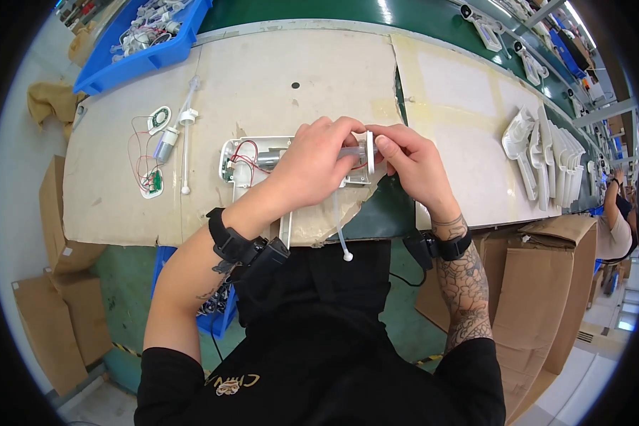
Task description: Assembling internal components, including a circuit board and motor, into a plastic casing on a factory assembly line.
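Note:
In front of me on the table lies a white plastic housing half (228, 150), with a silver motor (268, 159) and red wires (247, 150) inside it. My left hand (315, 162) is closed over the right part of this housing, its thumb and fingers around a clear part there. A flat white end piece (370, 153) stands upright at the housing's right end. My right hand (413, 160) pinches that end piece, fingertips close to those of my left hand. A thin translucent tube with a white ball tip (347, 256) hangs below, over the table edge. My palms hide the housing's middle.
Left on the table lie a wired motor unit (166, 145) with a round green board and a white rod (186, 160). A blue bin (131, 67) of parts stands far left. Several white housing halves (547, 153) lie right. Cardboard boxes (532, 305) flank me; another person sits far right.

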Demonstrator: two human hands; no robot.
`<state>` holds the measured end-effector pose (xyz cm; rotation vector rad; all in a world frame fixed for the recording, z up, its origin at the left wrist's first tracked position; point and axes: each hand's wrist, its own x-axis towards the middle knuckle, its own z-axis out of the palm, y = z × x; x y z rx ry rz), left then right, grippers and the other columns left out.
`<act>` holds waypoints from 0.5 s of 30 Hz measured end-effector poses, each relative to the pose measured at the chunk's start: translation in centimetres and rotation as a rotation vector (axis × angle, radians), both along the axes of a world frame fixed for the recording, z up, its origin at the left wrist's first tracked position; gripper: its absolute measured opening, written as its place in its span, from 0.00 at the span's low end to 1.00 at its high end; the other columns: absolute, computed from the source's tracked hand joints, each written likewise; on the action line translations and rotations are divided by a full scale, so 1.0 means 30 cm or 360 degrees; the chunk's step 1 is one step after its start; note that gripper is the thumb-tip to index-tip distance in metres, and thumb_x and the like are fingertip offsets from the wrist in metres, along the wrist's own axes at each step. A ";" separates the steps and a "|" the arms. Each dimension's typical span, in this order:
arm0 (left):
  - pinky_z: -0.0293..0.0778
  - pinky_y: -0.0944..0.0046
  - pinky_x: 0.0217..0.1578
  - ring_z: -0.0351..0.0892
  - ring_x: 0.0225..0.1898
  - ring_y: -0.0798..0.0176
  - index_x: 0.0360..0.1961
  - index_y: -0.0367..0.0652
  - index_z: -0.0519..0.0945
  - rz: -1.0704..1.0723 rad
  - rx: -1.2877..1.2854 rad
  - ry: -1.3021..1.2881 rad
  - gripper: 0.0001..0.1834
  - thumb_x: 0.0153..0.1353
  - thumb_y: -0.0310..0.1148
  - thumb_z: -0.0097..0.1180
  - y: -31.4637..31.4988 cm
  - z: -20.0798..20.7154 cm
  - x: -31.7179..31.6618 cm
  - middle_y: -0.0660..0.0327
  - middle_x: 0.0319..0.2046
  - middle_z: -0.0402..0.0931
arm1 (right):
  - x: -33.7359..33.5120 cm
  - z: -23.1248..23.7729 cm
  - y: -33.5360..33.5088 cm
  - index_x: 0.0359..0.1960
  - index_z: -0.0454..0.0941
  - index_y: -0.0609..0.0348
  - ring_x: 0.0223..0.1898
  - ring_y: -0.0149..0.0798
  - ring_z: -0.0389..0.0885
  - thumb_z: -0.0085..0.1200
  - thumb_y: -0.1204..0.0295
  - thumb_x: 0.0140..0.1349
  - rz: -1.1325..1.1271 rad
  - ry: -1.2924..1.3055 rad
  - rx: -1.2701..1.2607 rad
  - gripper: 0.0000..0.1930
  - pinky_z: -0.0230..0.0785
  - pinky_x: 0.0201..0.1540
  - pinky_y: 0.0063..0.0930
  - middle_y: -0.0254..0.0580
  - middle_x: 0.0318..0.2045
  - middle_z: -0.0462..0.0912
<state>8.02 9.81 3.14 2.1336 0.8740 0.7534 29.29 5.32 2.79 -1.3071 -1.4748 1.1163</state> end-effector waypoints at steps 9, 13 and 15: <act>0.70 0.52 0.47 0.77 0.45 0.50 0.37 0.43 0.80 -0.0089 0.0312 0.0144 0.06 0.59 0.26 0.62 0.004 -0.020 0.011 0.60 0.37 0.81 | 0.006 -0.017 -0.071 0.62 0.80 0.65 0.38 0.27 0.80 0.64 0.65 0.70 -0.0048 0.0028 -0.0222 0.23 0.76 0.36 0.23 0.37 0.42 0.82; 0.69 0.51 0.46 0.77 0.44 0.50 0.37 0.44 0.80 -0.0076 0.0349 0.0164 0.05 0.60 0.26 0.61 0.000 -0.026 0.000 0.61 0.37 0.81 | -0.016 -0.010 -0.074 0.62 0.80 0.65 0.38 0.26 0.80 0.65 0.66 0.70 -0.0118 0.0142 -0.0322 0.23 0.77 0.36 0.23 0.37 0.42 0.83; 0.69 0.51 0.46 0.77 0.44 0.50 0.37 0.44 0.80 -0.0074 0.0343 0.0163 0.05 0.60 0.26 0.62 -0.002 -0.021 0.001 0.61 0.37 0.81 | -0.011 -0.011 -0.076 0.63 0.79 0.63 0.38 0.26 0.80 0.64 0.67 0.70 -0.0127 0.0029 -0.0319 0.23 0.77 0.36 0.23 0.36 0.42 0.83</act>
